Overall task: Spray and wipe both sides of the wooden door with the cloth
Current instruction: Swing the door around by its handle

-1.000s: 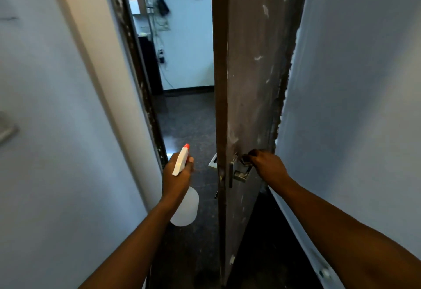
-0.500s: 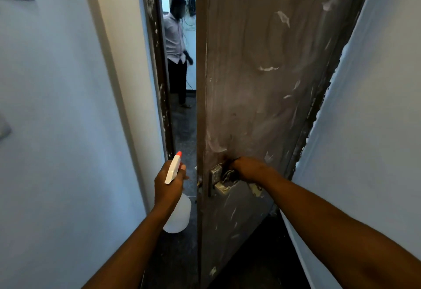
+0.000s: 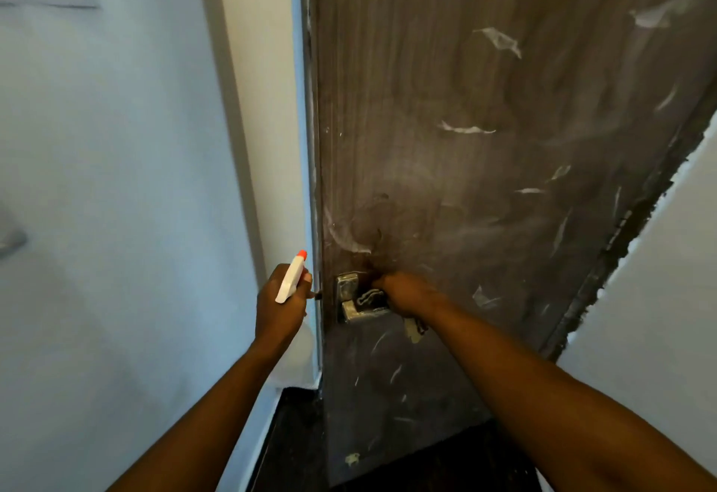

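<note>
Head view, looking down along both forearms. The left hand [image 3: 280, 307] grasps a spray bottle [image 3: 290, 284] by its neck. The fingers are curled round it, the white trigger head with its orange nozzle tip points up and away, and the translucent body hangs below the fist. The right hand [image 3: 407, 293] is clenched round the outer end of a metal lever handle [image 3: 355, 311]. This is mounted on a plate on the wooden door [image 3: 465, 181]. A pale scrap [image 3: 412, 330] hangs just below this hand; what it is cannot be told. The door stands directly ahead of the right hand. Its dark brown face is streaked with whitish smears above, below and to the right of the handle. Its latch edge lies just beside the door frame [image 3: 307, 142], between the two hands. Pale walls flank both arms, and dark floor [image 3: 295, 437] shows beneath the left forearm.
</note>
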Demonstrator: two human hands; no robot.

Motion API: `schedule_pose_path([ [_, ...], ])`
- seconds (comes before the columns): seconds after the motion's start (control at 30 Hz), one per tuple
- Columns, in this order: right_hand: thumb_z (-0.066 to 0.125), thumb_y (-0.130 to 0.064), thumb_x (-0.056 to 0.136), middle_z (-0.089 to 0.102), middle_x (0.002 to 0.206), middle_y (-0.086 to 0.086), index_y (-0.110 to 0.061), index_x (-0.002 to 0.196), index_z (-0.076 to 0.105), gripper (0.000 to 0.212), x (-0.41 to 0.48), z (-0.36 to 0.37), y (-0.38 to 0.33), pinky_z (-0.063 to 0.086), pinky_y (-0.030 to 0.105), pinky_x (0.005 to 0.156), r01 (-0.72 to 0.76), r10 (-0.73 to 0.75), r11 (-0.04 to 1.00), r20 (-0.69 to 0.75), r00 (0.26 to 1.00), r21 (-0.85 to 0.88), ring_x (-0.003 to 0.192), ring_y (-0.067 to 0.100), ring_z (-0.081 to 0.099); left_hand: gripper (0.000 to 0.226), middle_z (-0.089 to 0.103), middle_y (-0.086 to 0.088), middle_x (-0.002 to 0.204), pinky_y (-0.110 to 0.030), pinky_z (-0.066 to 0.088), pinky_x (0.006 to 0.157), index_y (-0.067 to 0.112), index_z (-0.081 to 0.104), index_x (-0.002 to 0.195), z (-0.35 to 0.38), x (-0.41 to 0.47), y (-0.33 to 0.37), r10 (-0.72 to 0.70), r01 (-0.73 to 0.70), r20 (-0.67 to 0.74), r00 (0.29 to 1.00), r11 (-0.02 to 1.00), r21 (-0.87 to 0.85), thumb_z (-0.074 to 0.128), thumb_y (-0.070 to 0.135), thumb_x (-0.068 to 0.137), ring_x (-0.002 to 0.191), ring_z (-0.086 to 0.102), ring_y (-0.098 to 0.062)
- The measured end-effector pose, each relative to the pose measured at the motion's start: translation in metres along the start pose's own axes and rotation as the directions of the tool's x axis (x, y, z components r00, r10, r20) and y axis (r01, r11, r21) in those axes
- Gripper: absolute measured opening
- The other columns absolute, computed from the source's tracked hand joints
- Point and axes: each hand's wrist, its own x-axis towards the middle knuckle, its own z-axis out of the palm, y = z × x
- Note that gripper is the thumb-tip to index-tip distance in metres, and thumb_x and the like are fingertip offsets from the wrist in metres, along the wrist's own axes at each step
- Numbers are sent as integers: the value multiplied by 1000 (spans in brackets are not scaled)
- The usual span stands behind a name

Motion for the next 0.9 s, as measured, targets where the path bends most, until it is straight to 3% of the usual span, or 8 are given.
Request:
schedule_pose_path([
  [0.17, 57, -10, 97, 66, 124, 9, -19, 125, 66, 31, 45, -11, 8, 48, 38, 96, 70, -68, 997, 102, 992, -24, 112, 28, 62, 23, 67, -3, 100, -25, 56, 59, 22, 56, 110, 12, 14, 15, -19, 19, -78, 997, 1000, 9, 62, 24, 88, 85, 69, -21],
  [0.3, 62, -14, 95, 63, 131, 12, -20, 132, 62, 38, 89, -12, 19, 47, 37, 96, 142, -133, 987, 115, 984, -73, 116, 31, 61, 26, 67, -2, 98, -24, 55, 55, 16, 57, 113, 27, 32, 31, 6, -3, -144, 990, 1000, 22, 62, 23, 89, 81, 69, -19],
  [0.5, 65, -8, 93, 63, 131, 10, -19, 133, 60, 42, 145, -9, 27, 49, 38, 97, 130, -122, 988, 98, 988, -81, 116, 29, 61, 10, 68, 0, 92, -24, 55, 55, 32, 56, 93, 45, 77, 46, 16, -12, -137, 991, 999, 30, 60, 23, 90, 79, 70, -21],
  [0.7, 62, -9, 96, 64, 131, 11, -16, 132, 62, 37, 198, -11, 38, 52, 38, 97, 110, -106, 992, 60, 993, -66, 115, 29, 63, 24, 67, -4, 98, -27, 57, 55, 19, 56, 111, 63, 147, 39, 16, -10, -114, 993, 999, 51, 62, 26, 88, 81, 70, -23],
  [0.9, 59, -11, 98, 63, 129, 10, -14, 131, 61, 33, 246, -20, 48, 50, 37, 100, 37, -35, 996, 36, 999, -75, 115, 26, 62, 36, 66, -7, 104, -35, 61, 65, 16, 54, 120, 76, 225, 33, 25, -21, -67, 997, 999, 50, 63, 29, 87, 84, 69, -24],
])
